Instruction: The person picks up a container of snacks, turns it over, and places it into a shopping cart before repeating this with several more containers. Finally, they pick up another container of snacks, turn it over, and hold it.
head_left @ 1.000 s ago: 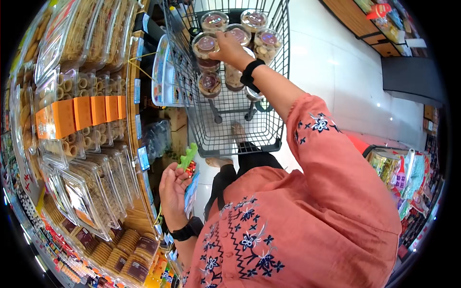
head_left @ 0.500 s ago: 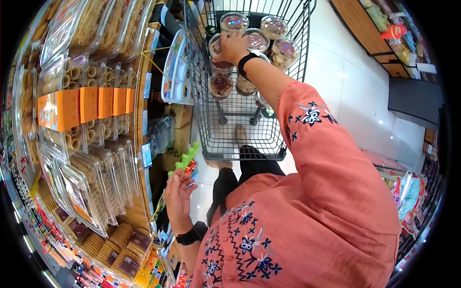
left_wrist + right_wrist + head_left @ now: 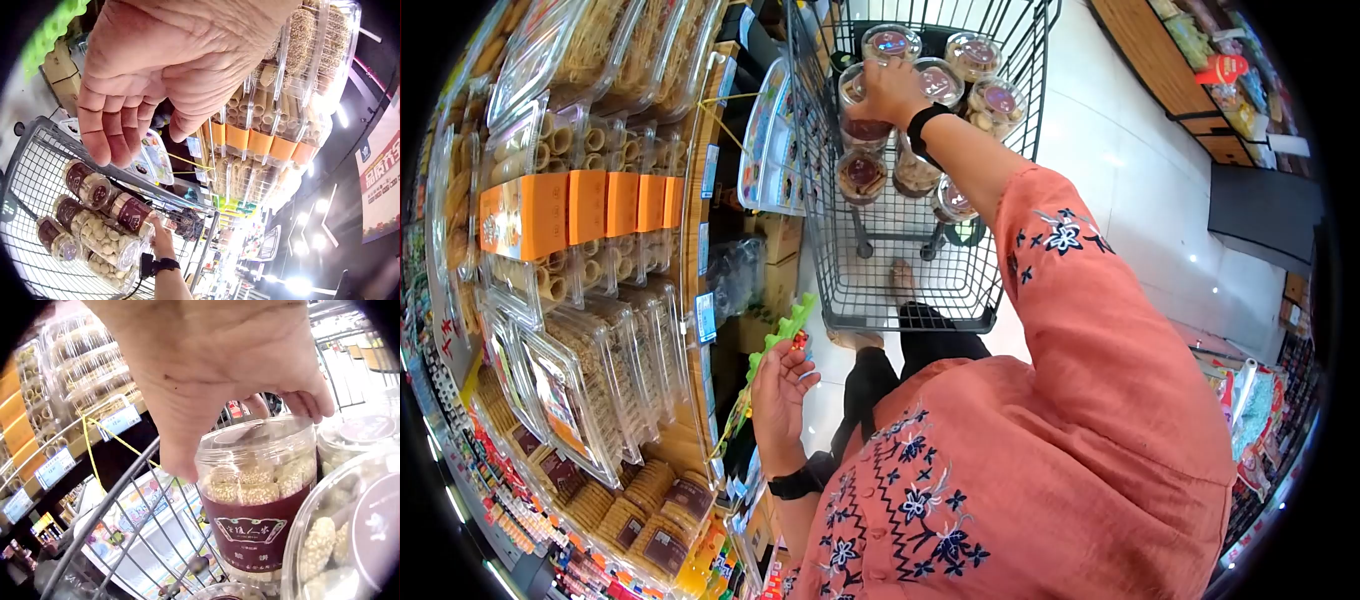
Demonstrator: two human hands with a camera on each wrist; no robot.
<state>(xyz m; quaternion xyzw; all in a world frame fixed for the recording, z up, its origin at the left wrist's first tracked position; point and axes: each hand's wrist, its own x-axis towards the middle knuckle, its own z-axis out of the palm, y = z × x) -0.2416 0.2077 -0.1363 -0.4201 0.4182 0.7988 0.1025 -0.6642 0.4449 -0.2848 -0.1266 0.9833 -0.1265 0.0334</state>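
Note:
The right hand (image 3: 890,92) grips a clear jar by its top, inside the upper left part of the cart. In the right wrist view the thumb and fingers of that hand (image 3: 231,369) span the lid of the jar (image 3: 250,506), which has a maroon label and sesame-coated pieces inside. Several similar jars (image 3: 998,100) stand around it, with lids up. The left hand (image 3: 778,405) hangs beside the shelf with relaxed, slightly bent fingers and holds nothing; the left wrist view shows its palm (image 3: 169,62) and loose fingers above the cart.
The wire cart (image 3: 910,325) stands in front of the person's legs. Shelves at left carry clear boxes of rolls (image 3: 550,150) and biscuit packs (image 3: 665,545). A green scalloped strip (image 3: 785,330) is near the left hand. Tiled floor (image 3: 1140,190) and another shelf (image 3: 1150,50) lie at right.
The right hand has spread over the top of the left jar, where its fingers were at the side before. The cart appears farther right in the head view. The left hand has barely moved.

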